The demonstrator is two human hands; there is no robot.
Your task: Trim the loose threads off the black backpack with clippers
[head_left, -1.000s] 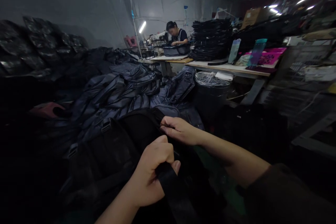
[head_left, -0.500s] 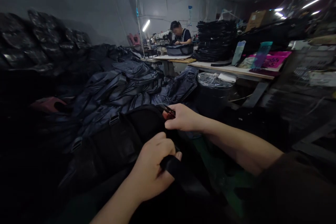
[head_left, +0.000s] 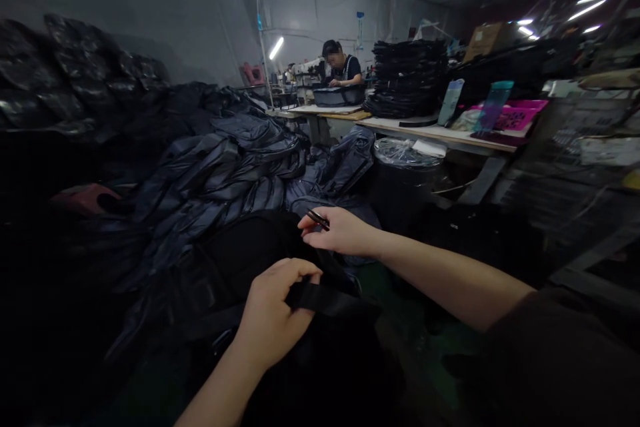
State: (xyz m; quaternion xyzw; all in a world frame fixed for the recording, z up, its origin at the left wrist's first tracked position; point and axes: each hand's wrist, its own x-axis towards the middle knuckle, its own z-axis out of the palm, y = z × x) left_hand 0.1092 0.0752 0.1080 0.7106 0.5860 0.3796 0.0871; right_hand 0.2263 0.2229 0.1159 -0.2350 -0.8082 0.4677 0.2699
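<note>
In my left hand point(head_left: 277, 310) a wide black strap point(head_left: 333, 300) is pinched between thumb and fingers. The strap runs off to the right over a dark bag. My right hand point(head_left: 337, 230), a little farther off, is closed around small dark thread snips point(head_left: 319, 219) whose narrow end shows at the fingertips. Below and left of both hands lies a black backpack point(head_left: 245, 250); much of its lower part is lost in darkness.
A heap of dark grey bags point(head_left: 240, 153) spreads ahead and left, with a pink stool point(head_left: 87, 200) at its edge. Ahead right stand a plastic-lined bin point(head_left: 407, 177) and a worktable point(head_left: 450, 133). A co-worker point(head_left: 343, 70) sits at a sewing machine behind.
Both hands have shifted slightly left, and the right one is a little lower. The backpack has turned, and its buckles no longer show clearly. The strap now stretches more sideways from my left hand.
</note>
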